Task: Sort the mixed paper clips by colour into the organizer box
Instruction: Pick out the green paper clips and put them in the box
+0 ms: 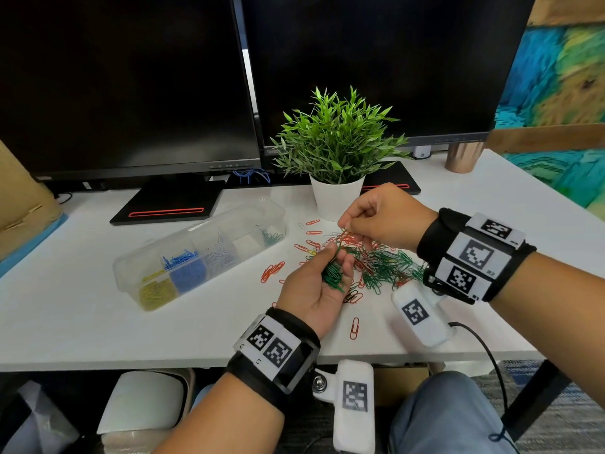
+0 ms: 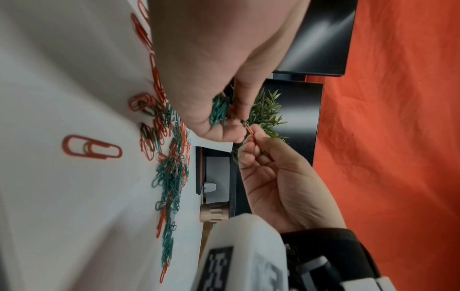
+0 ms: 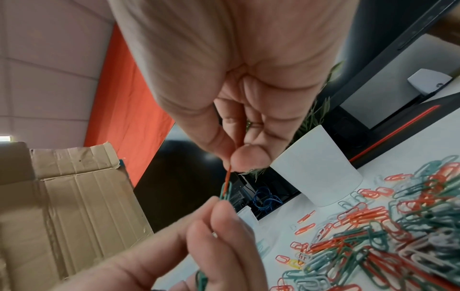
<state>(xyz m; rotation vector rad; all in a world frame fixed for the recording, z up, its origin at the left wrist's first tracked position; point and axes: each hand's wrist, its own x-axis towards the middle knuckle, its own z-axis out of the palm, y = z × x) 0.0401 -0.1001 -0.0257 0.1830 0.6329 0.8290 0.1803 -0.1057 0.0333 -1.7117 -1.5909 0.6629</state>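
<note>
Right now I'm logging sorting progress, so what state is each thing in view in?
left hand: holds a bunch of green clips, fingertips pinching one green clip
right hand: pinches a red clip hooked in that green clip
organizer box: lid open; yellow, blue, white and green compartments partly filled
mixed pile: unsorted on the desk, mostly green and red
monitors: screens dark

Left hand [image 1: 314, 290] raised palm-up, fingers curled, cupping a bunch while its fingertips [image 3: 219, 208] pinch upward. Right hand [image 1: 383, 217] above it, knuckles up, thumb and forefinger pinched together, other fingers curled. Both wrists strapped, fingertips nearly meeting.
</note>
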